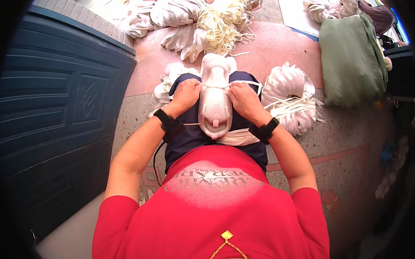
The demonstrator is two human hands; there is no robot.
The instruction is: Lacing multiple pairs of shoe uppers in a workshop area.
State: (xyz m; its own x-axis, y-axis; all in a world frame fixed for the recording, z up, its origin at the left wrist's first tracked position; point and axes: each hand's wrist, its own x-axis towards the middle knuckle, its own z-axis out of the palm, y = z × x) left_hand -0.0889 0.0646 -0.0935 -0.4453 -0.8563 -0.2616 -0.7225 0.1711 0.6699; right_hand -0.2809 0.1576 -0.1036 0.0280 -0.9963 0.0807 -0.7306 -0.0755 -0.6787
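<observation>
A pale pink and white sneaker (215,107) rests on my lap between my thighs, its heel toward me and its toe pointing away. Across its upper runs a white shoelace (217,86). My left hand (186,96) is closed on the lace at the shoe's left side. At the right side, my right hand (245,99) pinches the other part of it, and a loop of lace stands out beyond the knuckles. Under the shoe's heel, a bundle of whitish laces (238,138) lies across my lap.
Bundled white laces (288,98) lie right of my knee. White shoe-like items (162,89) sit by my left knee, partly hidden. Ahead are more white bundles (177,14) and loose cream laces (222,25). A green sack (353,61) stands far right; a dark blue panelled door (58,92) flanks my left.
</observation>
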